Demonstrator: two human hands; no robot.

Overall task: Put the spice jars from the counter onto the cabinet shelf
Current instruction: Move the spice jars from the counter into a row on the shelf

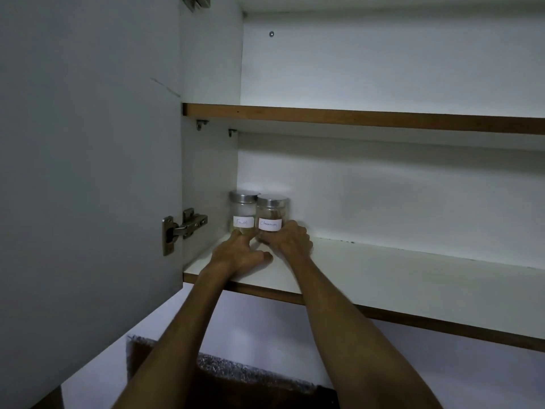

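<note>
Item one: my left hand [239, 255], centre of the frame, fingers spread and relaxed, fingertips touching the base of the left jar [243, 213], gripping nothing.

Item two: my right hand [290, 239], just right of it, fingers curled round the lower part of the right jar [271, 215], clamped on it.

Item three: the two spice jars, glass with metal lids, upright and touching side by side at the back left corner of the lower cabinet shelf [383, 278]. Each has a white handwritten label (the right one reads "Cinnamon"; the left I cannot read for certain).

Item four: the upper shelf [354, 118], brown-edged, across the upper half of the frame.

Item five: the open cabinet door [88, 172], filling the left of the frame, with a metal hinge [182, 228] at its inner edge.
</note>
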